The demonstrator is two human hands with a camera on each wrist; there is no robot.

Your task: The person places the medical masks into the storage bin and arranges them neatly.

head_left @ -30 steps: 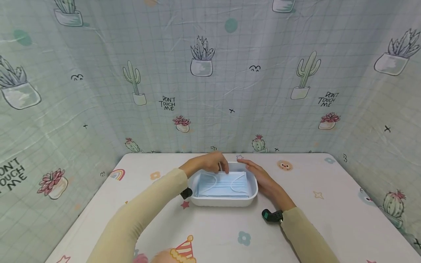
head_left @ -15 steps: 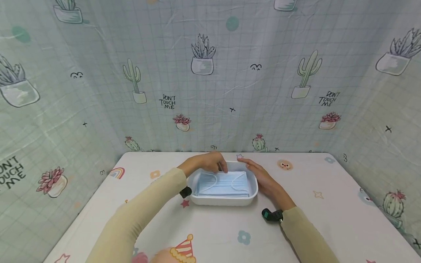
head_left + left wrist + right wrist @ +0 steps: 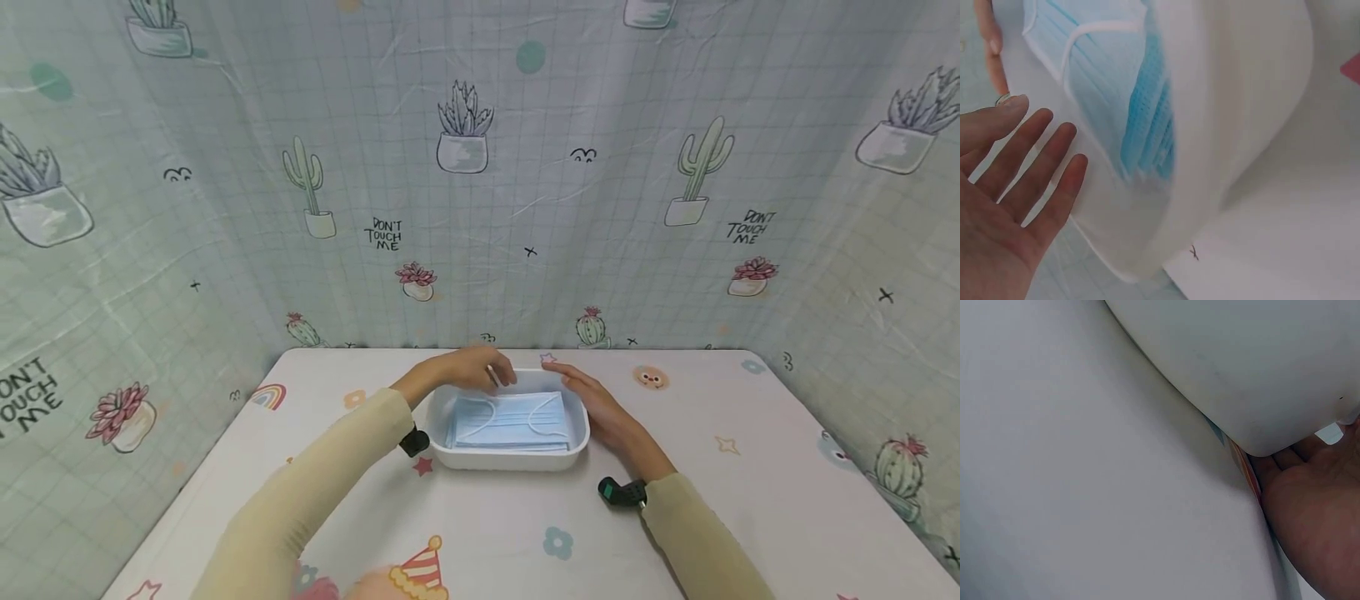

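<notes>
A stack of light blue face masks (image 3: 510, 423) lies flat in a white rounded-corner container (image 3: 510, 461), with the white ear loops of the top mask showing. My left hand (image 3: 474, 369) hovers over the container's back left edge, behind the masks. In the left wrist view, this hand (image 3: 1019, 187) has its fingers spread and nothing between them. My right hand (image 3: 596, 404) rests along the container's right side, fingers extended toward the back corner. In the right wrist view, the right hand's palm (image 3: 1316, 500) lies beside the container's outer wall (image 3: 1241, 375), with the fingers partly hidden behind it.
The container stands on a white table (image 3: 495, 517) printed with small cartoon figures. A cactus-print cloth (image 3: 480, 208) hangs close behind the table and along both sides. Each wrist carries a black camera, such as the right wrist camera (image 3: 621, 492).
My left hand has drawn back from the masks' rear edge, slightly up and to the left, and its fingers have loosened. The right hand and the container have stayed in place.
</notes>
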